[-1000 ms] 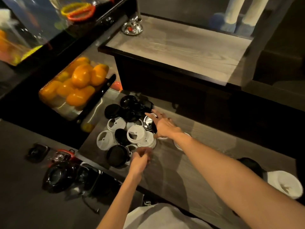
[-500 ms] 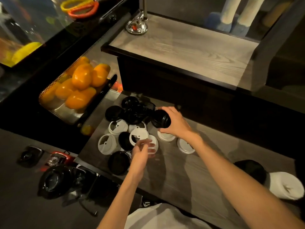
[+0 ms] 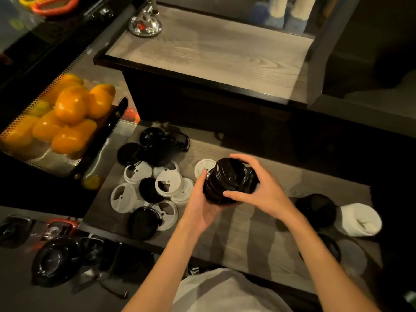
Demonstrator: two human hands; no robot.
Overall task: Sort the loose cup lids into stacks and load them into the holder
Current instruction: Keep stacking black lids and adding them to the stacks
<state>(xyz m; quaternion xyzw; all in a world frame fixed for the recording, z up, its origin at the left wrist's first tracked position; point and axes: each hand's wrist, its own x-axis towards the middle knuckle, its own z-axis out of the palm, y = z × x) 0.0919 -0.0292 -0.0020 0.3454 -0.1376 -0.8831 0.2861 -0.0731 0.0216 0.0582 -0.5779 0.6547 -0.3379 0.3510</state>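
Note:
Both hands hold a short stack of black lids [image 3: 227, 180] above the wooden counter [image 3: 252, 235]. My left hand [image 3: 200, 206] cups the stack from below and the left. My right hand [image 3: 263, 188] grips it from the right, fingers curled over its top and front. Loose white lids [image 3: 168, 183] and loose black lids [image 3: 155, 145] lie mixed to the left. One white lid [image 3: 202, 166] lies just behind the stack. At the right edge lie a black stack [image 3: 317, 209] and a white stack [image 3: 358, 219] on their sides.
A perforated metal tray [image 3: 20, 122] of oranges [image 3: 72, 106] sits at the left. A raised wooden shelf [image 3: 213, 55] with a chrome base [image 3: 145, 24] stands behind. Dark plastic items [image 3: 56, 260] lie on the lower surface at the front left.
My right hand has lifted a black lid stack from the pile and carried it right and toward me. My left hand has left the white lids and now cups that stack.

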